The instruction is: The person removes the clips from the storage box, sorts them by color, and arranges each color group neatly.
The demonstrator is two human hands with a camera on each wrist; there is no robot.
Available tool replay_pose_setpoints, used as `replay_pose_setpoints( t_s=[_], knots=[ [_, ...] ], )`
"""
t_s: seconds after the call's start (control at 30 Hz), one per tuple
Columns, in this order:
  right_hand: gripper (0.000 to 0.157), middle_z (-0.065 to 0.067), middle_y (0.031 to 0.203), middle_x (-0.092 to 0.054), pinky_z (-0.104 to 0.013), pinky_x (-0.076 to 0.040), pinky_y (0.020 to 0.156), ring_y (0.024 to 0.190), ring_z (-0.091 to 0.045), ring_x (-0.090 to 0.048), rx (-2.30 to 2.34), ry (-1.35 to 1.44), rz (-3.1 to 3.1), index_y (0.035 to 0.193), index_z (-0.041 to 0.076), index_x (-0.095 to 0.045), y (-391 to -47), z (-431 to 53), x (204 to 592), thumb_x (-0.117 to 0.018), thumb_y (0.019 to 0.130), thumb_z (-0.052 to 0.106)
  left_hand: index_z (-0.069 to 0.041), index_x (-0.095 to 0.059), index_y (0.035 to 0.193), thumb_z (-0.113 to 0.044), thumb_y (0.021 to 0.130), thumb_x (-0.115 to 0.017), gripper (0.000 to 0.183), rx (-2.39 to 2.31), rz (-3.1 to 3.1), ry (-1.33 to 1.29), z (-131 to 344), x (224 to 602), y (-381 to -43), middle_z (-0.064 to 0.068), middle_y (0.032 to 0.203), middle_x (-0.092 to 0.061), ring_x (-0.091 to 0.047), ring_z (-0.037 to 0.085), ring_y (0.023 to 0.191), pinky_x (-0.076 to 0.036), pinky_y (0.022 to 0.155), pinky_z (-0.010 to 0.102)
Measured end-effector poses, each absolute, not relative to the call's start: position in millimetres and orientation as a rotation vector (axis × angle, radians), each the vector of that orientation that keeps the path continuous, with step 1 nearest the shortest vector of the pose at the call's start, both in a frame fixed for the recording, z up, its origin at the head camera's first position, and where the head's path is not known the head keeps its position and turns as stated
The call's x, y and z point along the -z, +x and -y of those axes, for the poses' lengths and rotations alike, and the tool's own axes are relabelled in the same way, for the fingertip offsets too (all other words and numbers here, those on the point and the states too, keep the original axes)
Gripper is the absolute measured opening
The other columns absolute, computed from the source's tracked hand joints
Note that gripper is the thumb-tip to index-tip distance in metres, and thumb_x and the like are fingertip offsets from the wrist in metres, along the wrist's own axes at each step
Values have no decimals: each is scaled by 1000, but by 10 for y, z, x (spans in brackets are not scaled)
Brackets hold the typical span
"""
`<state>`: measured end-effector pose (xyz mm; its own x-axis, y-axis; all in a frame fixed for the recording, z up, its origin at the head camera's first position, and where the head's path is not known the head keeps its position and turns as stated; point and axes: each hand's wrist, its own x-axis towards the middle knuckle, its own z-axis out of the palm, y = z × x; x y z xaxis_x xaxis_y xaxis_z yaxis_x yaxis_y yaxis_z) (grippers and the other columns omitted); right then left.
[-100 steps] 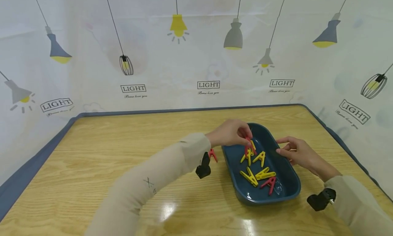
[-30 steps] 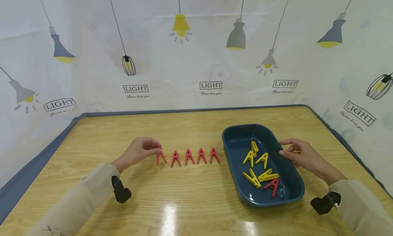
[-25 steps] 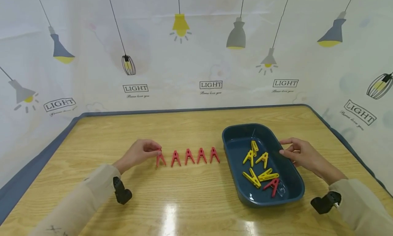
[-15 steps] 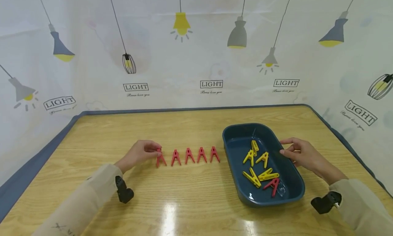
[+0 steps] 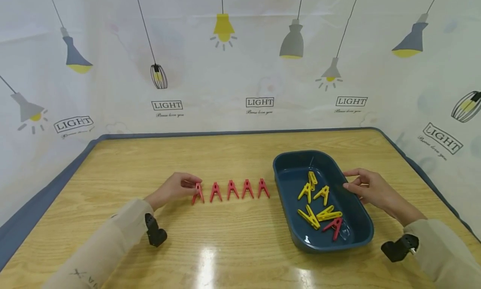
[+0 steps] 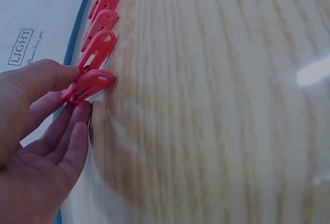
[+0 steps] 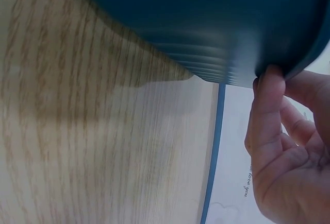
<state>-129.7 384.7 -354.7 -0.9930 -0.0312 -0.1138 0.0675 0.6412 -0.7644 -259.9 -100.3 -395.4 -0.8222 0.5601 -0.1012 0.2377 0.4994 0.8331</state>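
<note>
My left hand pinches the top of a red plastic clothespin at the left end of a row. The clothespin's legs spread and point toward me on the table. Beside it to the right, several more red clothespins lie evenly spaced. My right hand holds the right rim of a dark blue basin, thumb over the edge and fingers against the outer wall, as the right wrist view shows. Inside the basin lie several yellow clothespins and one red clothespin.
The wooden table has a blue border along its back and sides. Behind it hangs a white curtain printed with lamps. A black camera sits on the left wrist and another camera on the right.
From the basin, my left hand has carried a red clothespin to the row's left end. Over the last second it has shifted slightly right. My right hand has stayed at the rim.
</note>
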Motion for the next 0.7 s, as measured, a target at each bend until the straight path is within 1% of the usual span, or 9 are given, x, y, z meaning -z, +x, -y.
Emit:
replay_pose_setpoints(
  t_s=[0.17,0.27,0.5,0.7],
  knots=[
    [55,-15,90,-58,-33,-50,59,70,-19,-54,1292,37,-2727,128,-4,-37,-1298,-3848,3543,-54,89,31,5,-59,110,-7,83,-61,29,-1237,-2389,683,1002,3988,-2608,12,97,-61,-57,18,83,-48,68,27],
    [55,-15,90,-57,-32,-50,58,68,-19,-53,1293,39,-2727,128,-4,-37,-1296,-3846,3540,-54,89,30,4,-59,109,-7,83,-61,29,-1245,-2390,676,1006,3999,-2605,11,95,-61,-56,17,82,-48,68,27],
    [54,-15,89,-57,-32,-50,58,67,-19,-52,1291,31,-2729,128,-5,-37,-1294,-3843,3538,-53,89,29,6,-57,112,-9,83,-61,32,-1253,-2386,697,1025,3984,-2589,13,98,-60,-57,20,85,-48,69,29],
    [54,-15,89,-58,-32,-50,58,67,-19,-53,1289,27,-2733,128,-5,-37,-1293,-3841,3537,-53,89,29,4,-56,113,-11,83,-62,34,-1263,-2386,661,1028,3977,-2570,11,98,-60,-56,20,84,-48,69,30]
  ],
)
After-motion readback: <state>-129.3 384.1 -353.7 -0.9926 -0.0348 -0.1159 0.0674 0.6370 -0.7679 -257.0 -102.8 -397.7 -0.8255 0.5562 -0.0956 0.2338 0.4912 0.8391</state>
